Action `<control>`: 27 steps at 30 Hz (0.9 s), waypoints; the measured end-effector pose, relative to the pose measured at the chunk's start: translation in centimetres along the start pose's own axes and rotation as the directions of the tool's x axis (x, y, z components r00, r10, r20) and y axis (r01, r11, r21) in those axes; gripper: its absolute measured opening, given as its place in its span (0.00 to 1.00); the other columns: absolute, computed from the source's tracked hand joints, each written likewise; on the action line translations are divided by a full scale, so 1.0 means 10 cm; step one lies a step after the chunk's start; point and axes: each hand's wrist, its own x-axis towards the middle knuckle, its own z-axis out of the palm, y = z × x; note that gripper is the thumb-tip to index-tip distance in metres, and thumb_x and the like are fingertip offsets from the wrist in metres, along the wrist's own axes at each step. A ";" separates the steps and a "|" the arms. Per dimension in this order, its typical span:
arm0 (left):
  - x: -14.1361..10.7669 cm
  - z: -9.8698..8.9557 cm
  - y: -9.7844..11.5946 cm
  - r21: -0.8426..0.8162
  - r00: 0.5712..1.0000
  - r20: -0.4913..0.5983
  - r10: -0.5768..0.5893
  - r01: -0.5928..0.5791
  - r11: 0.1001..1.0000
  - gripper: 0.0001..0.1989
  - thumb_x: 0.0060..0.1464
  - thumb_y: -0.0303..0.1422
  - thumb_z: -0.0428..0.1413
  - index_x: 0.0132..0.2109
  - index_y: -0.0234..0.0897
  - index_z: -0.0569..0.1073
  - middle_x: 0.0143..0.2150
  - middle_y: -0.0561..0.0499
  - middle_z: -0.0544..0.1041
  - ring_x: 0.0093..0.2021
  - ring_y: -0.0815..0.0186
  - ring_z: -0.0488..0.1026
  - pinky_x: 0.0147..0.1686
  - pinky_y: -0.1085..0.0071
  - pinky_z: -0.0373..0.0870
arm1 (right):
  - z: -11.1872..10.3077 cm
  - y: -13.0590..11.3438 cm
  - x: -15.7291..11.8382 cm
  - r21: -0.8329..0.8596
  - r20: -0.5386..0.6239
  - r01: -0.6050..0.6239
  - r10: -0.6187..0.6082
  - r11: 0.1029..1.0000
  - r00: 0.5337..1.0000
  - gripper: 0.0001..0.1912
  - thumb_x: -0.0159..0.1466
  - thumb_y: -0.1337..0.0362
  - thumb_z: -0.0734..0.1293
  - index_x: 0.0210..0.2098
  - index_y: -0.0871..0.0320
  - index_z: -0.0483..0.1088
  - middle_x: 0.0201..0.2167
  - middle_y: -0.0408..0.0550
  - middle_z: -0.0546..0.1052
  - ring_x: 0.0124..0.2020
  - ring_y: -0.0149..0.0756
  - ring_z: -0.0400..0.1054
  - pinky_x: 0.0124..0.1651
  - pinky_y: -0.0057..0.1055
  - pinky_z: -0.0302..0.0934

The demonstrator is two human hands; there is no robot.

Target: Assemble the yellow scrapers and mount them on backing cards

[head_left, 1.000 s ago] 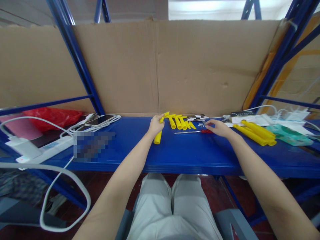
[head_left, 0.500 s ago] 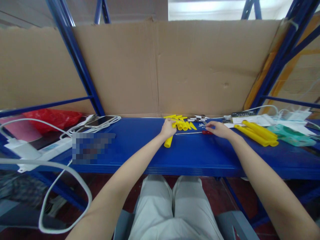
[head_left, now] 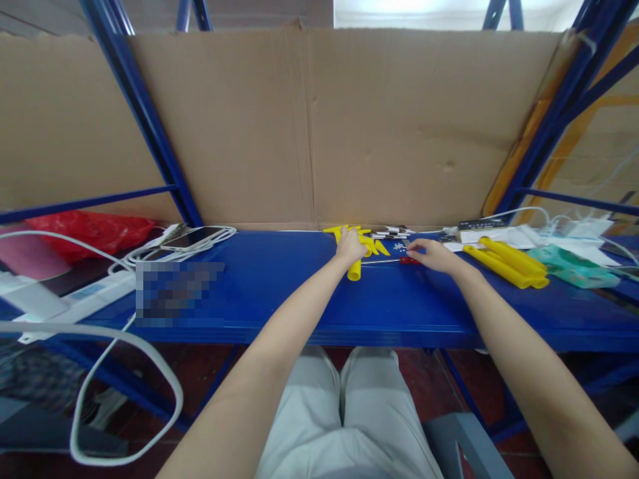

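My left hand (head_left: 351, 246) is closed around a yellow tube (head_left: 354, 270), whose round end points toward me below the palm. Behind and beside that hand lie several small yellow pieces (head_left: 382, 248). My right hand (head_left: 425, 255) has its thumb and fingertips pressed together beside some small white bits (head_left: 399, 245); what the fingertips hold, if anything, is too small to make out. Just below those fingertips lies a screwdriver with a red handle (head_left: 408, 261), its shaft pointing left toward the tube. Black and white pieces (head_left: 392, 231) lie farther back.
Long yellow tubes (head_left: 509, 264) and a green plastic bag (head_left: 574, 266) lie at the right. At the left are a red bag (head_left: 94, 233), a phone (head_left: 194, 237), white cables and a power strip (head_left: 94, 299). Cardboard (head_left: 239, 133) stands behind the blue table (head_left: 279, 293).
My left hand has moved right with the yellow tube, closer to the screwdriver and over some yellow pieces. My right hand stays almost where it was. The view has shifted slightly.
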 end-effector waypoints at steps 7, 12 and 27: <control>0.06 -0.13 0.02 -0.048 0.994 -0.101 -0.045 0.040 0.998 0.13 0.49 0.29 0.57 0.44 0.33 0.74 0.50 0.36 0.72 0.49 0.52 0.73 0.48 0.61 0.68 | -0.02 -0.04 0.00 0.011 -0.013 -0.043 0.043 0.999 0.999 0.07 0.57 0.63 0.63 0.32 0.56 0.73 0.36 0.48 0.78 0.40 0.41 0.72 0.46 0.36 0.65; 0.16 -0.41 -0.11 -0.159 0.974 -0.225 0.026 -0.063 0.985 0.14 0.48 0.23 0.55 0.43 0.34 0.76 0.45 0.43 0.78 0.49 0.59 0.73 0.51 0.65 0.66 | -0.04 -0.05 0.04 0.044 -0.124 -0.087 0.092 0.995 0.988 0.10 0.58 0.66 0.62 0.38 0.59 0.72 0.39 0.52 0.78 0.41 0.41 0.72 0.47 0.38 0.64; 0.17 -0.83 -0.83 -0.435 0.847 -0.524 -0.090 -0.175 0.883 0.14 0.47 0.23 0.48 0.38 0.32 0.77 0.31 0.48 0.79 0.32 0.68 0.76 0.38 0.72 0.72 | -0.31 0.22 0.60 0.029 -0.219 -0.369 0.366 0.929 0.904 0.12 0.56 0.68 0.62 0.37 0.63 0.74 0.33 0.54 0.78 0.37 0.40 0.72 0.42 0.32 0.64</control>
